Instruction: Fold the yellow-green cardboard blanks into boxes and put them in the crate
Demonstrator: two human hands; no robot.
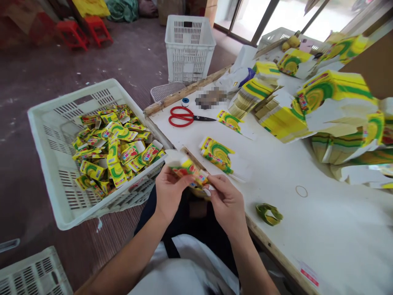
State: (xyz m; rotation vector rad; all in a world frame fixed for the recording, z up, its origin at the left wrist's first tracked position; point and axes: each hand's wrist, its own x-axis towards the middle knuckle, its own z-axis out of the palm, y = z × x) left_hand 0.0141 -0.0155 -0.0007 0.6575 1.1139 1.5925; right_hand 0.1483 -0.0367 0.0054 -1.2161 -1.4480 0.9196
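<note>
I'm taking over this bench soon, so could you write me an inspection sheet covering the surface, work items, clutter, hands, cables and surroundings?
Surface: white table with a wooden edge.
Job's things: one yellow carton between the hands; stacked cartons on the table; a heap of small cartons in a white crate.
Clutter: red-handled scissors, a rubber band and a green ring-shaped piece on the table; one patch beyond the scissors is pixelated, so cannot tell.
Hands: left hand and right hand both hold the yellow carton.
Cables: nothing seen.
Surroundings: two red stools and another crate beyond the table.
</note>
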